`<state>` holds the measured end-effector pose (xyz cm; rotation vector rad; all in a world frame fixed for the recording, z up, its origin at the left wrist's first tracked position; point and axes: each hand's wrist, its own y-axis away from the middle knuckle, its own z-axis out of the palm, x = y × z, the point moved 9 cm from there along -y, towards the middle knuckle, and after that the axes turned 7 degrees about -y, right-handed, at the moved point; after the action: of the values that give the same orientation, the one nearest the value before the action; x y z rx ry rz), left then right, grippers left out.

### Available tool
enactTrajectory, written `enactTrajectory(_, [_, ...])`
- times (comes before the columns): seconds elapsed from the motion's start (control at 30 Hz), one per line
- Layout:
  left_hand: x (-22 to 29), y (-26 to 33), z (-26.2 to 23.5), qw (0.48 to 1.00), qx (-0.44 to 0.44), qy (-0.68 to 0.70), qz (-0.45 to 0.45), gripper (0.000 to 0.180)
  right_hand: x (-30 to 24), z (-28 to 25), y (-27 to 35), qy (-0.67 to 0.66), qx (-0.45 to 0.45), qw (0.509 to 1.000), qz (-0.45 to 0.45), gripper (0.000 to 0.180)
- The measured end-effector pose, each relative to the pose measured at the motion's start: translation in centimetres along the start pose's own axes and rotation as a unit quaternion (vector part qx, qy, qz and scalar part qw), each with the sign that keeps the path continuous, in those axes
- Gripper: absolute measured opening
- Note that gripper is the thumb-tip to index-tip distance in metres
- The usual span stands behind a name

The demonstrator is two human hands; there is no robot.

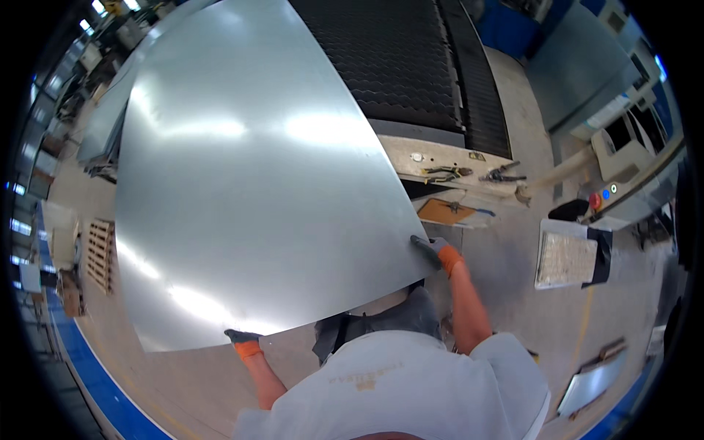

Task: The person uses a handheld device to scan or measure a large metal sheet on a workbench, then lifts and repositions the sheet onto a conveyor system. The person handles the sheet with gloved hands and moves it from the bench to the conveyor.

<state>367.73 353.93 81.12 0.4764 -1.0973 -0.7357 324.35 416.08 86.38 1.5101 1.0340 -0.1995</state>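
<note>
A large, shiny sheet of metal (257,191) fills the middle and left of the head view, reaching away from me. My left hand (242,336), in a dark glove with an orange cuff, grips its near edge; the fingers are partly hidden by the sheet. At the sheet's near right corner, my right hand (435,253) holds the side edge, wearing a grey glove with an orange cuff. The far right part of the sheet overlaps a machine bed (389,59) with dark, wavy slats.
Pliers (447,174) and another dark tool (503,174) lie on the bed's pale front ledge. A control console (623,191) with a red button stands right. A wooden pallet (100,257) is on the floor at left, and a pale panel (565,254) sits at right.
</note>
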Motion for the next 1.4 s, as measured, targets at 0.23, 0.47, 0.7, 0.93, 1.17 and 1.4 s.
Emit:
enactTrajectory(0.23, [-3.7,5.1,5.0,0.986,-0.162,-0.043,0.014,0.064,-3.1,-11.9,1.7,0.089,0.137,0.985,-0.052,0.1])
enactTrajectory(0.47, [-14.9,12.2,5.9,0.976,-0.199,-0.085,-0.015,0.057,-1.7,-24.5,3.1,0.201,0.199,0.955,-0.088,0.087])
enactTrajectory(0.7, [-20.0,16.5,-1.0,0.729,-0.228,-0.585,0.273,0.051,3.2,-27.6,8.1,0.178,0.226,0.956,-0.051,0.084])
enactTrajectory(0.93, [-17.8,18.1,-4.9,0.98,-0.154,-0.121,0.024,0.059,8.0,-24.4,9.2,0.116,0.258,0.954,-0.098,0.073])
enactTrajectory(1.17, [-16.6,19.6,-4.5,0.996,-0.061,-0.028,-0.062,0.076,10.3,-22.4,8.8,0.072,0.207,0.973,-0.078,0.074])
enactTrajectory(1.4, [-20.9,22.8,-2.2,0.996,-0.069,-0.037,-0.03,0.079,12.7,-28.6,4.3,0.201,0.273,0.932,-0.127,0.07])
